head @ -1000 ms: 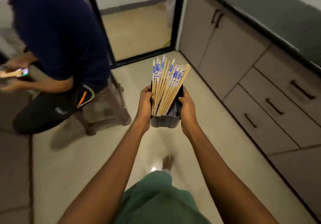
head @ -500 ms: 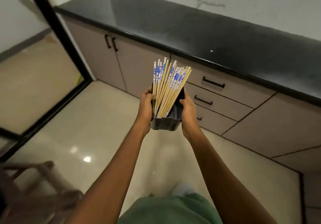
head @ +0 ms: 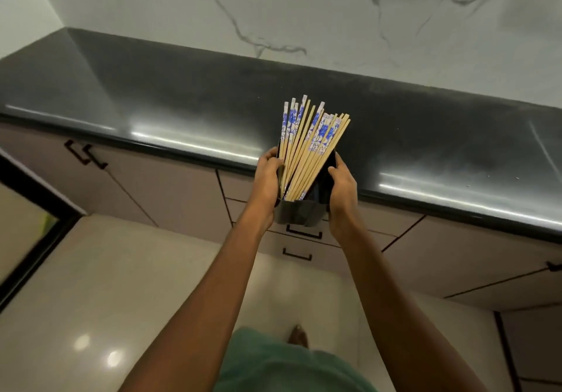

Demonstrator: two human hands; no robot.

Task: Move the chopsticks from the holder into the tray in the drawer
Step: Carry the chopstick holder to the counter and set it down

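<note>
A black rectangular holder (head: 299, 213) is held in the air in front of me, at the front edge of the counter. Several wooden chopsticks (head: 310, 148) with blue-and-white patterned tops stand in it, fanned out and leaning right. My left hand (head: 267, 181) grips the holder's left side and my right hand (head: 342, 191) grips its right side. Below the holder are shut drawers (head: 299, 244) with black handles. No tray is in view.
A glossy black countertop (head: 182, 102) runs across the view below a marbled white wall (head: 304, 11). Beige cabinet doors (head: 146, 184) sit under it at the left, more cabinets at the right. A dark door frame (head: 33, 239) stands at the left. Pale floor tiles lie below.
I have turned from the doorway and the other person to face the counter. The holder stays in both hands and is now closer to the counter's edge, above the drawers.
</note>
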